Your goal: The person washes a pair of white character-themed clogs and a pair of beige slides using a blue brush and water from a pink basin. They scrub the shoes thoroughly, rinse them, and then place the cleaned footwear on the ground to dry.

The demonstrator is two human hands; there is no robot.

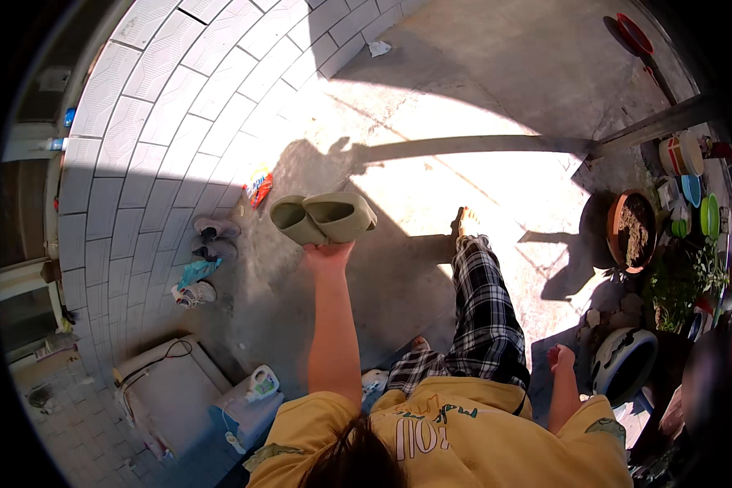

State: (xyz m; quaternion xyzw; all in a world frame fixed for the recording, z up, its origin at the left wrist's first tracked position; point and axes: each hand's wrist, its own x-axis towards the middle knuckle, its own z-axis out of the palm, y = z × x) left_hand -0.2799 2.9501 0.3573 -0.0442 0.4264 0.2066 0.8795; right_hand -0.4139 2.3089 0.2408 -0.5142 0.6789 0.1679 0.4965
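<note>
Olive-green foam slippers [324, 216], a pair, are held out over the concrete floor [431, 146] by the left hand [328, 256], fingers clamped on them. The right hand [560, 356] is hung fisted, fingers together.

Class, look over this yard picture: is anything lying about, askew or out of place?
Yes. A red-and-orange wrapper lies loose on the concrete by the tiled wall, and a white scrap further off. Grey shoes sit scattered, unpaired, at the wall's foot. The left hand holds a pair of olive slippers.
</note>
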